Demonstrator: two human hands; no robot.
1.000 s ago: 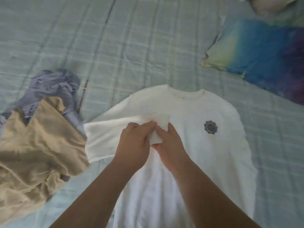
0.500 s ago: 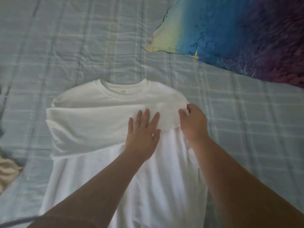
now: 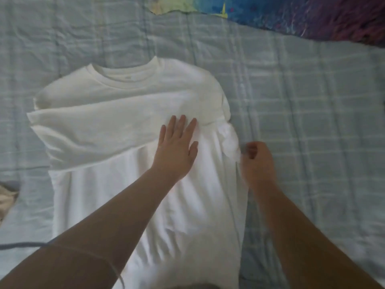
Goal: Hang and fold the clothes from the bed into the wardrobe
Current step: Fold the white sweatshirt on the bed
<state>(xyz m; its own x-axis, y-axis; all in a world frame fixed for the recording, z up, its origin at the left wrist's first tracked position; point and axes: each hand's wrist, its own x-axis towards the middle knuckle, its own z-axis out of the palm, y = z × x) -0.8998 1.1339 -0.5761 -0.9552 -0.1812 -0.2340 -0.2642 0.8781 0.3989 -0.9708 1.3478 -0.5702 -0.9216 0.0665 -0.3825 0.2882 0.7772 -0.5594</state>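
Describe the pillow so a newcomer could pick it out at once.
Start from the pale blue checked bedsheet that fills the view. Follow it to the top right edge, beyond the white T-shirt. The pillow lies there, the only multicoloured item: yellow-green, blue and purple.

Left forearm (image 3: pixel 104 226) enters from 7 o'clock corner, bare, stretches toward 1 o'clock. Left hand (image 3: pixel 177 149) near centre of view, palm down, laid flat; four fingers (image 3: pixel 183 126) straight, slightly spread, pointing to 12 o'clock; thumb splayed toward 3 o'clock. Right forearm (image 3: pixel 302 236) enters from 5 o'clock corner, bare, angles toward 11 o'clock. Right hand (image 3: pixel 258 163) at 3 o'clock of left hand, slightly lower, apart from it; fingers curled inward in loose fist, motion-blurred; whether it pinches anything unclear.
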